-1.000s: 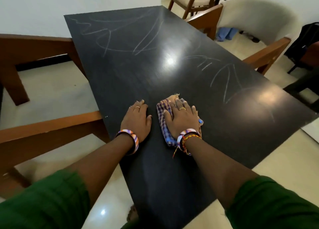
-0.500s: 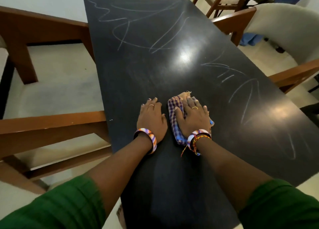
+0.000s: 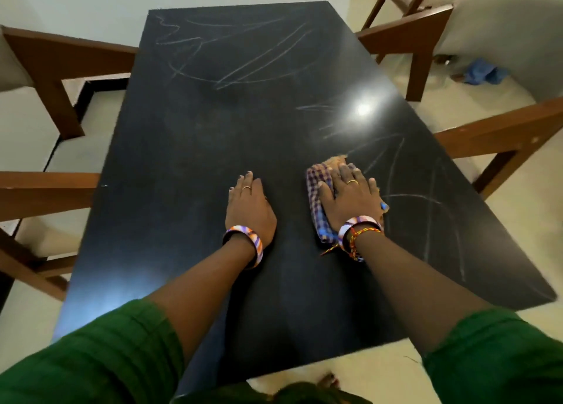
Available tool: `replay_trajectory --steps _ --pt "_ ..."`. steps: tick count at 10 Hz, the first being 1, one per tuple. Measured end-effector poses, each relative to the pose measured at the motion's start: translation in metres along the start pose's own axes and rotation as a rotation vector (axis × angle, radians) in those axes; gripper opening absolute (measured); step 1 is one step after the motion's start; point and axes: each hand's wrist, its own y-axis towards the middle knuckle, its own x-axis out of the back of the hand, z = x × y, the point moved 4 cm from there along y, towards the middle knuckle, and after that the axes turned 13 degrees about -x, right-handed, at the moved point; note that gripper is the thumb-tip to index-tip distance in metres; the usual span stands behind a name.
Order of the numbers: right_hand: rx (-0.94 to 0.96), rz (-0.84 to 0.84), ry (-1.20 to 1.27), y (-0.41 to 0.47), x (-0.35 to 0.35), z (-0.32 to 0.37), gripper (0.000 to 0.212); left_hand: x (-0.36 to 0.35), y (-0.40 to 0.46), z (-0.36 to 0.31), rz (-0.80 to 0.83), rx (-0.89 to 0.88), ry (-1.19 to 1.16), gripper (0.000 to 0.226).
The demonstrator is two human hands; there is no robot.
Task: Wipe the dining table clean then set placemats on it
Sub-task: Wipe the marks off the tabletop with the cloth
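Note:
The black dining table [image 3: 213, 147] fills the middle of the view, with white chalk-like streaks at its far end and along its right side. A folded checked cloth [image 3: 316, 199] lies on the table right of centre. My right hand [image 3: 350, 199] presses flat on the cloth with straight fingers and covers most of it. My left hand [image 3: 248, 207] rests flat on the bare tabletop, a hand's width to the left of the cloth. No placemats are in view.
Wooden chairs with pale cushions stand on both sides: one at the left [image 3: 45, 190], one at the right [image 3: 502, 123], another at the far right [image 3: 405, 34]. A blue cloth [image 3: 484, 73] lies on the floor under the right chair. A white wall backs the table's far end.
My right hand has slid the cloth to the right, away from my left hand, which stays flat on the table. The camera has swung so more of the near table shows.

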Motion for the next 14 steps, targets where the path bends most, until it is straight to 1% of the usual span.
replay_trajectory --steps 1,2,3,4,5,6,7,8,9,10,11,12,13,14 --pt "-0.13 -0.022 -0.021 0.006 0.018 -0.075 0.054 -0.016 -0.008 -0.028 -0.009 0.019 0.03 0.048" --pt "-0.299 -0.015 -0.044 0.011 0.037 -0.15 0.055 -0.023 -0.009 -0.04 -0.051 0.057 0.057 0.047" --pt "-0.336 -0.018 -0.061 0.013 0.038 -0.155 0.055 -0.023 -0.009 -0.04 -0.072 0.075 0.064 0.046" --pt "-0.181 -0.038 -0.075 0.009 0.03 -0.107 0.054 -0.024 -0.007 -0.042 -0.074 0.082 0.084 0.045" --pt "0.071 -0.012 -0.05 -0.008 0.016 -0.055 0.053 -0.024 -0.007 -0.042 -0.074 0.089 0.084 0.045" --pt "0.353 0.082 0.0 -0.036 0.004 -0.01 0.051 -0.024 -0.005 -0.04 -0.092 0.09 0.085 0.046" --pt "0.322 0.067 -0.021 -0.019 0.008 -0.034 0.051 -0.024 -0.005 -0.04 -0.097 0.093 0.078 0.046" --pt "0.013 0.003 -0.031 0.018 0.029 -0.125 0.053 -0.025 -0.005 -0.039 -0.095 0.09 0.075 0.045" --pt "-0.16 -0.003 -0.046 0.026 0.043 -0.177 0.054 -0.025 -0.005 -0.039 -0.095 0.09 0.076 0.045" --pt "-0.228 -0.044 -0.082 0.018 0.043 -0.18 0.055 -0.025 -0.004 -0.041 -0.093 0.086 0.083 0.045" --pt "-0.097 -0.062 -0.09 0.002 0.032 -0.139 0.053 -0.025 -0.005 -0.04 -0.094 0.088 0.086 0.045" --pt "0.206 -0.018 -0.059 -0.044 0.012 -0.064 0.053 -0.024 -0.006 -0.039 -0.086 0.09 0.083 0.045" --pt "0.314 0.058 -0.046 -0.066 0.007 -0.045 0.052 -0.024 -0.008 -0.04 -0.074 0.087 0.084 0.045" --pt "0.217 0.034 -0.024 -0.047 0.017 -0.086 0.052 -0.023 -0.009 -0.041 -0.068 0.08 0.09 0.045"
